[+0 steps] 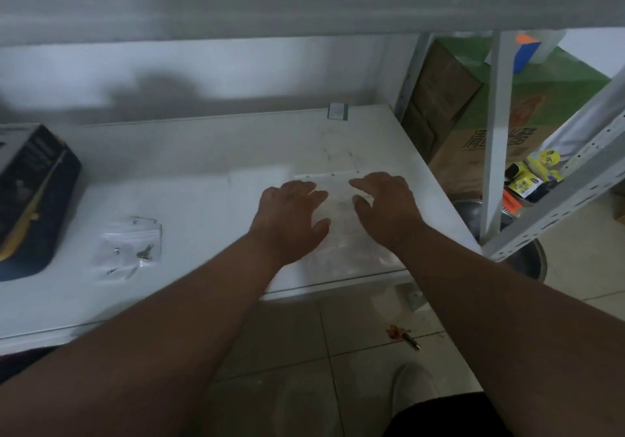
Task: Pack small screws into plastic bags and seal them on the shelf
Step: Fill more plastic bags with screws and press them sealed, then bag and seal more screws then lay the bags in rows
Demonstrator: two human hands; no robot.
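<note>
1. The white shelf (209,173) fills the frame, its metal upright (494,139) standing at three o'clock.
2. Behind that upright sits a cardboard box (473,139) with green print and large characters on its front, too blurred to read.
3. At nine o'clock lies a dark box (30,196) with a yellow stripe; its lettering cannot be made out.
4. Dead centre, the large clear plastic bag (338,230) lies flat near the shelf's front edge.
5. The left hand (291,220) lies palm down on the bag's left side, fingers spread and straight.
6. The right hand (389,206) presses the right side, fingers bent a little; the two hands lie apart, gripping nothing.
7. At eight o'clock a small zip bag (130,247) holds a few screws (145,254).
8. At twelve o'clock, a small green-edged packet (337,111), label illegible.
</note>
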